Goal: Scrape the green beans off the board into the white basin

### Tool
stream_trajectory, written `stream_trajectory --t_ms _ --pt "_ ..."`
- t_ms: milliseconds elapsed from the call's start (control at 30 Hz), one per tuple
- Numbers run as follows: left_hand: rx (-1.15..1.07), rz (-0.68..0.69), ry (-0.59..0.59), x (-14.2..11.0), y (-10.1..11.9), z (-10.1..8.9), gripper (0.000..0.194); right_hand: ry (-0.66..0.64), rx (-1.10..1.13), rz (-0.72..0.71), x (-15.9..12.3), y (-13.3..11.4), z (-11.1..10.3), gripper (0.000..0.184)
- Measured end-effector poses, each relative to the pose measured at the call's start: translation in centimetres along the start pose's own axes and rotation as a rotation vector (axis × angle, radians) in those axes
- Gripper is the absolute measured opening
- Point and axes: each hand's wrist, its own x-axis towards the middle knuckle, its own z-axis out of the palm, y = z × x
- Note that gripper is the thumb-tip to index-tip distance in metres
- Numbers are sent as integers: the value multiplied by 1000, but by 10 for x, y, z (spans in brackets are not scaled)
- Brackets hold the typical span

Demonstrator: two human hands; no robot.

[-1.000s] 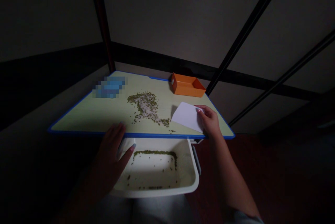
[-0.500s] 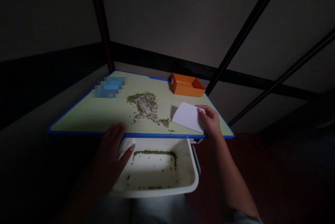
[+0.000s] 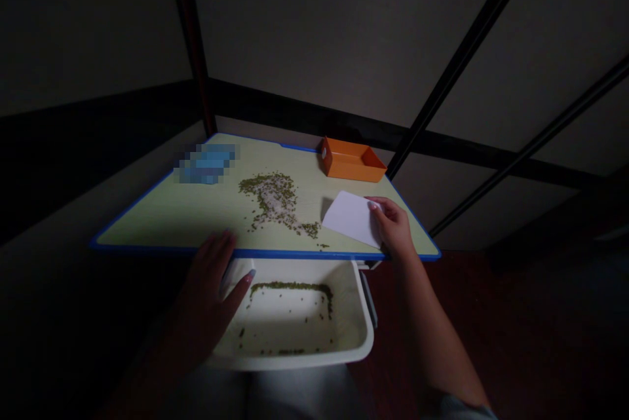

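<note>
My right hand (image 3: 394,227) pinches the right edge of a white flat card (image 3: 351,218), thumb on top, low over the table's right part. Left of the card, a patch of small green beans or seeds (image 3: 275,194) mixed with pale grains lies spread on the pale green table (image 3: 171,217). My left hand (image 3: 216,282) is open at the table's near edge, fingertips by the blue rim and thumb spread over the white tub (image 3: 361,348). Whether it touches the tub is too dark to tell. More green beans line the tub's bottom edges.
An orange open box (image 3: 354,168) stands at the table's back right. A blurred blue item (image 3: 206,163) lies at the back left. Blue edging (image 3: 295,253) borders the table, and a wall (image 3: 314,27) rises behind it. The tub sits below the near edge, above my lap.
Almost nothing differs. The card and my right hand have shifted very slightly; the beans, tub and left hand stay where they were.
</note>
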Motion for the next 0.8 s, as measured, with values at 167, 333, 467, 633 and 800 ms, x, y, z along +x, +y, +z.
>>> stream_trajectory --t_ms 167,333,467,633,800 --pt "14 10 -26 -1 0 -1 68 -72 7 -27 1 2 -1 32" --pt "9 20 -13 -1 -2 -1 67 -56 38 1 -2 -3 -1 31" --pt "9 17 -9 -1 -3 0 66 -29 32 -14 -2 -6 1 31" --pt "6 12 -14 -2 -1 1 67 -45 49 -13 -2 -5 0 30" --pt "5 17 -1 -1 -2 1 65 -38 59 -16 -1 -4 0 30"
